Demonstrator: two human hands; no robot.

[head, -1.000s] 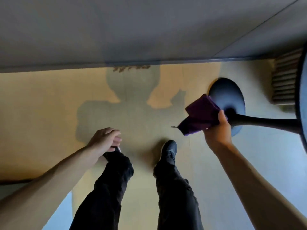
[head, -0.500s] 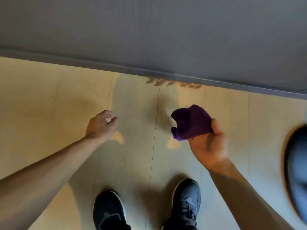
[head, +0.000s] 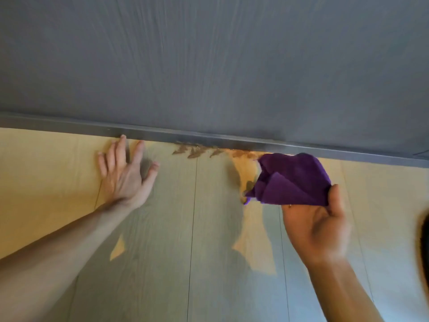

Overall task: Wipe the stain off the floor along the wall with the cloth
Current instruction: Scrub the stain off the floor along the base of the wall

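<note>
The brown, streaky stain (head: 197, 151) lies on the pale wood-plank floor (head: 209, 228) right against the grey metal skirting strip (head: 162, 133) at the foot of the grey wall (head: 209, 66), and its long axis runs along that strip, left to right. It sits between the two hands, ahead of both. The right hand (head: 318, 226) is the nearer one: the crumpled purple cloth (head: 292, 180) it holds reaches the right-hand end of the stain, close under the skirting, though whether the cloth presses the floor yet cannot be told. That hand is turned palm up, thumb pinching the cloth's edge, fingers tucked beneath the fabric. The left hand (head: 125, 173) is spread wide and flat on the floor just left of the stain, fingertips up near the skirting, arm stretched out, apparently as a prop. The wipe should likely travel leftward along the wall, toward the braced hand
</note>
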